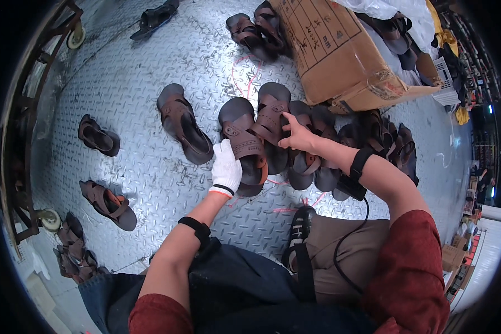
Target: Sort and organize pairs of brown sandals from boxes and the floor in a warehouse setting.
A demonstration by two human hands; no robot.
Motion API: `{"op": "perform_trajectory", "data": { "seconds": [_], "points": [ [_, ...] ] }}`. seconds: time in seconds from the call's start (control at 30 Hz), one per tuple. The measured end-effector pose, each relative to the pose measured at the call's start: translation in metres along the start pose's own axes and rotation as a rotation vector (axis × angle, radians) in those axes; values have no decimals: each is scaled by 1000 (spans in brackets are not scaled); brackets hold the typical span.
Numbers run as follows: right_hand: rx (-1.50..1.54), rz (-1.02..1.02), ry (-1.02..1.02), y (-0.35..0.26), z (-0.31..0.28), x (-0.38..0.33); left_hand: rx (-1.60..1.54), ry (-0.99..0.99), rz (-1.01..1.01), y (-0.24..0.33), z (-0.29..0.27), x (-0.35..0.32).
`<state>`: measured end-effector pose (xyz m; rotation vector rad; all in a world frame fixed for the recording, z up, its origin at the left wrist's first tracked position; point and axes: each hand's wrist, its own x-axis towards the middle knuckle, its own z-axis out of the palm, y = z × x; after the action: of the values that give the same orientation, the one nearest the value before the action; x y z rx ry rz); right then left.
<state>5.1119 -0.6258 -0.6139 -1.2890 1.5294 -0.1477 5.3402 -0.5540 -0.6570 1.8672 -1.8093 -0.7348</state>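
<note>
A pair of brown strapped sandals lies side by side on the metal floor before me. My left hand (227, 169), in a white knit glove, is closed at the near left edge of the left sandal (241, 129), fingers together against its strap. Bare and with its fingers spread, my right hand (298, 136) is at the right side of the other sandal (273, 114), fingertips at its strap. Its palm and part of that sandal's heel are hard to see. More brown sandals (302, 173) stand in a row just under and beyond my right wrist.
A single sandal (182, 122) lies left of the pair, with others (108, 204) farther left. A large cardboard box (339, 61) holding sandals and plastic wrap stands at the far right. A wheeled rack (25, 122) edges the left. My shoe (300, 231) is close by.
</note>
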Motion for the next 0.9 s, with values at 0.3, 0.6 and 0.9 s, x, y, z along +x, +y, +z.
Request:
{"op": "perform_trajectory", "data": {
  "seconds": [0.3,0.6,0.9],
  "points": [
    [695,14,-130,3,-8,15,-224,168,38,12,-17,4],
    [768,-97,-108,-2,-32,-11,-233,293,173,17,-39,23],
    [605,107,-194,1,-35,-20,-159,288,196,8,-46,32]
  ]
}}
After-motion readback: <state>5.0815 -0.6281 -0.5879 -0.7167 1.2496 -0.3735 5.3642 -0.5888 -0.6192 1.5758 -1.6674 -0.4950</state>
